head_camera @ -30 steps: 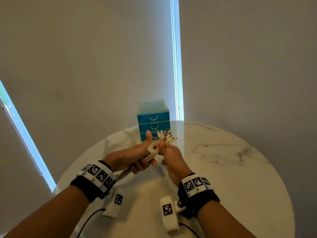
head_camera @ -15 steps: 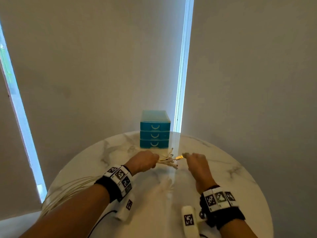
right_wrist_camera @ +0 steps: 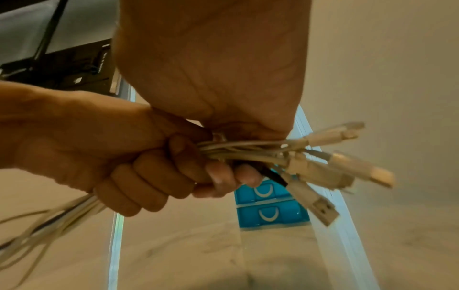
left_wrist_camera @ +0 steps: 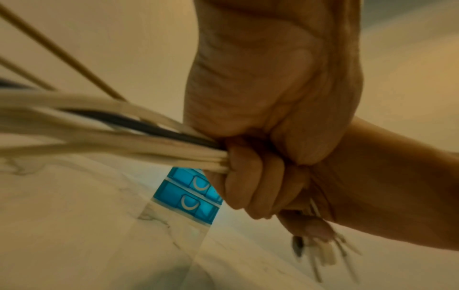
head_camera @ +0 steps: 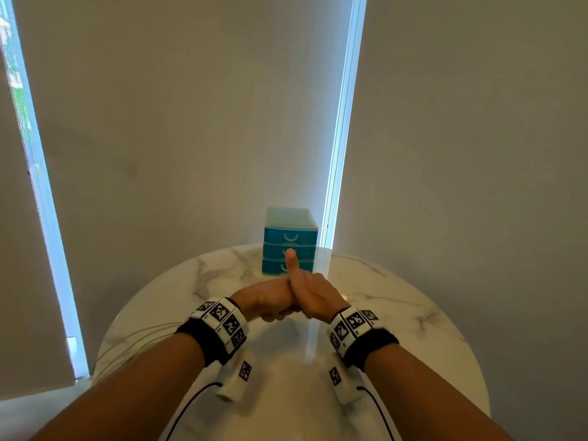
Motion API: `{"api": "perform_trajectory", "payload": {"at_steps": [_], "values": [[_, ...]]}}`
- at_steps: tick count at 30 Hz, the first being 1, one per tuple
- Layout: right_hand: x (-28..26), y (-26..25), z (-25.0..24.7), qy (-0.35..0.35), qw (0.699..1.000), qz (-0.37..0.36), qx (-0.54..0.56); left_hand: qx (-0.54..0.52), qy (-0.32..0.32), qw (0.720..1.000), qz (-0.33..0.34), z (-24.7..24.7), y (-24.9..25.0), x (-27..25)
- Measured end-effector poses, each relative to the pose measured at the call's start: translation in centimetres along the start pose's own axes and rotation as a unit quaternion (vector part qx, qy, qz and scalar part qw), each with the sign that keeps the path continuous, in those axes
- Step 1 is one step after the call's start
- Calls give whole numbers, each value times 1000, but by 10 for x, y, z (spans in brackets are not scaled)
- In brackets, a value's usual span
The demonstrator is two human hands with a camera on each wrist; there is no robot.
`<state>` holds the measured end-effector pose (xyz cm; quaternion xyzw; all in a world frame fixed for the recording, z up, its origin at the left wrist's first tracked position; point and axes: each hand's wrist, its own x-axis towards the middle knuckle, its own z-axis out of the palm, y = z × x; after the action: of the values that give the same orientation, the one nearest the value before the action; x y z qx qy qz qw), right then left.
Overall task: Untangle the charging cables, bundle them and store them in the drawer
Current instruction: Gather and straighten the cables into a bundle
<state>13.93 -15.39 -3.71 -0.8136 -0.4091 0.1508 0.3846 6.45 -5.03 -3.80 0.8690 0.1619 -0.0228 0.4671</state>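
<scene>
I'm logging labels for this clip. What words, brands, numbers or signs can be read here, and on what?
No readable text in any view.
Wristbands: square black-and-white coded markers and tiny characters, too small to read.
Wrist cameras: the same kind of marker, no words.
Drawer unit: only curved white handles, no label.
Cable plugs: no marking can be made out; blurred.
</scene>
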Motion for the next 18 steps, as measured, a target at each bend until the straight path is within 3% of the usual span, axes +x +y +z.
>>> {"api": "perform_trajectory", "payload": {"at_steps": [4,7,10,14,16,18], "values": [[-6,8,-7,-28,991,0,-130,13,-36,999,-31,3,3,-9],[-12,19,-19,-26,956,-31,-290,39,-48,995,-78,-8,-7,-16],[-15,39,-40,11,929,-21,-369,10,-95,989,-113,-28,-35,-25],[-9,51,-54,60,871,-63,-484,86,-118,978,-150,-44,-53,-31],[-7,49,-61,70,837,-79,-536,134,-84,973,-166,-55,-58,-28],[-9,43,-74,80,773,-114,-619,194,-13,968,-160,-74,-59,-26]]}}
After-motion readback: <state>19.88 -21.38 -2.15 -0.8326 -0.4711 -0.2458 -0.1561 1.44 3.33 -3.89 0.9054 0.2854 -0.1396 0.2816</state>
